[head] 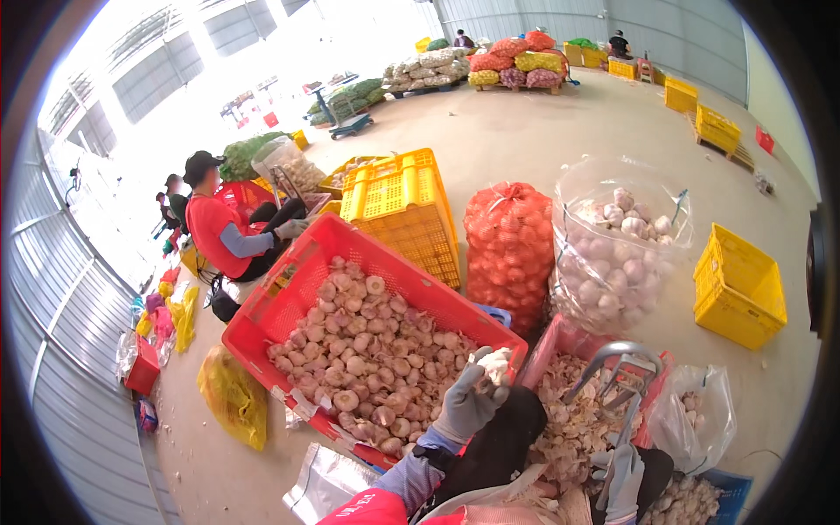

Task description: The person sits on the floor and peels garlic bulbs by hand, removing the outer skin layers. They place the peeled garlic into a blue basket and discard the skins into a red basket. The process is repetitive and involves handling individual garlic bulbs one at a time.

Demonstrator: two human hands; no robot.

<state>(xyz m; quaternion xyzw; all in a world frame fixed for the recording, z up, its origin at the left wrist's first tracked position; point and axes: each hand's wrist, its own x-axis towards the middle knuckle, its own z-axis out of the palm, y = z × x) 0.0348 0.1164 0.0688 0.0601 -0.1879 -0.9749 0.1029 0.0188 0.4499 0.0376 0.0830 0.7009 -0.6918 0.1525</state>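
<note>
My left hand (469,401), in a grey glove, is closed around a whitish garlic bulb (495,365) above the right corner of a red plastic crate (275,302) full of garlic bulbs (380,354). My right hand (620,476), gloved too, grips a metal handle of a long-handled tool (620,354) whose curved grey part stands over a pinkish-red bin (558,335). Garlic skins and stem scraps (558,413) fill that bin. The tool's exact kind cannot be told.
Behind the crate stand yellow crates (400,216), a red mesh sack of garlic (508,249) and a clear bag of bulbs (610,262). At right are a yellow crate (738,289) and a small clear bag (695,420). A co-worker (223,223) sits at left, near a yellow bag (236,397).
</note>
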